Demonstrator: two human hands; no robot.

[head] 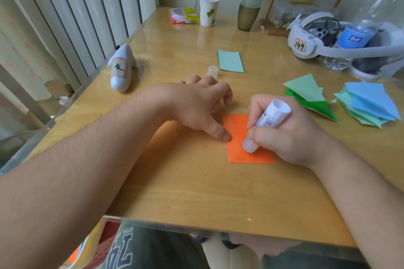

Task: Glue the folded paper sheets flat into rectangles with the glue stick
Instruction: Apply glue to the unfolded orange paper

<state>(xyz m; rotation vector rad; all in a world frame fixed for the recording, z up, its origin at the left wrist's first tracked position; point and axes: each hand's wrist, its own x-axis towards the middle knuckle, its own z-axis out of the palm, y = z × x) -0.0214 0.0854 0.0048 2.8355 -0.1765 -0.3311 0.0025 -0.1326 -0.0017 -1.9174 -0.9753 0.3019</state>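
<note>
Folded sheet (237, 135) on table (196, 192), between hands; paper stacks (369, 105) right, cap (213, 71) behind.

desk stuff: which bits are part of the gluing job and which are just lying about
Job: glue stick, its cap, orange paper, finished green rectangle, folded sheets.

Lying about: paper cup, water bottle, headset, white controller, snack packet.

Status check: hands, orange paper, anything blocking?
Right hand grips glue stick, tip down on orange paper. Left hand open, thumb pinning paper's left edge. Nothing blocking.
</note>
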